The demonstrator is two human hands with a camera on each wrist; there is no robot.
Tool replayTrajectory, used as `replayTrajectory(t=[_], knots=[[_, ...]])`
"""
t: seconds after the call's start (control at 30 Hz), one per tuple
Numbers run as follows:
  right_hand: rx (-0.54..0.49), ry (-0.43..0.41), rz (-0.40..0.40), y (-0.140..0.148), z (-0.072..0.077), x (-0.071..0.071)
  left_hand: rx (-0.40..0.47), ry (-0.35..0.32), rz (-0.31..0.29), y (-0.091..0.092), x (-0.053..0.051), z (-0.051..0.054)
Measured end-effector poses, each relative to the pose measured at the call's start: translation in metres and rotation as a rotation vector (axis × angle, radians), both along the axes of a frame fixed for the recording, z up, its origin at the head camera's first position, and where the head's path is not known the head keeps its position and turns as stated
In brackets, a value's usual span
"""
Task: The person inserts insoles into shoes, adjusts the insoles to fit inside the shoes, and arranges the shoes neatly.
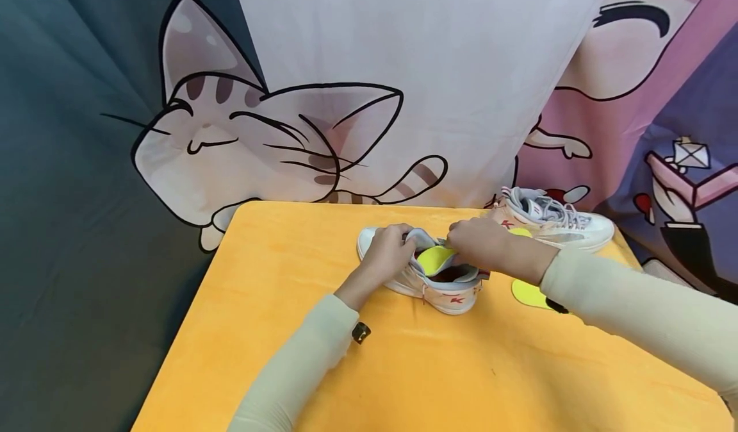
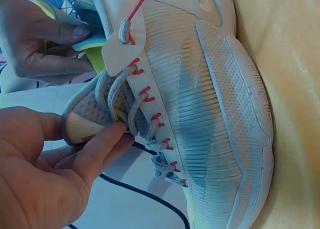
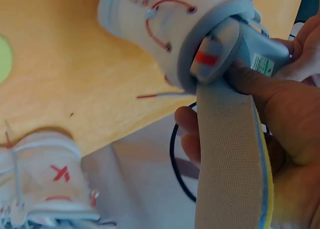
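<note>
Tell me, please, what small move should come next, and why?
The right hand should probably ease the long grey fabric insole with yellow edge deeper into the white lace-up sneaker: the insole sticks partly out of the sneaker, gripped by that hand, and the left hand pinches the grey padded tongue.

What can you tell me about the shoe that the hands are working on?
The shoe is a white sneaker with a ribbed, fabric-like side, grey laces through red loops and a red mark at the back. It sits upright on the yellow table, its toe pointing left in the head view. The left hand pinches its tongue; the right hand holds a yellow insole at its opening.
</note>
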State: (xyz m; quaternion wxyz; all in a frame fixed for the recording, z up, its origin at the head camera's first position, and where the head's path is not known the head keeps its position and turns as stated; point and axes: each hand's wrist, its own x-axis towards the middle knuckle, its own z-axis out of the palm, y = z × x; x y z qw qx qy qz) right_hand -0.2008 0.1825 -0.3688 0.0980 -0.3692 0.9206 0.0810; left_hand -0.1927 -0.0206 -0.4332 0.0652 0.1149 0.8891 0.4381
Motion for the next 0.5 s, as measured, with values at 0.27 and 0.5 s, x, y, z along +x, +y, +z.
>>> replayTrajectory(t=[0.27, 0.5], knots=[[0.073, 0.030, -0.026, -0.018, -0.020, -0.003, 0.014, 0.010, -0.022, -0.003, -0.001, -0.002], [0.029, 0.119, -0.007, -0.026, -0.033, 0.000, -0.030, 0.001, -0.043, -0.004, -0.001, -0.002]])
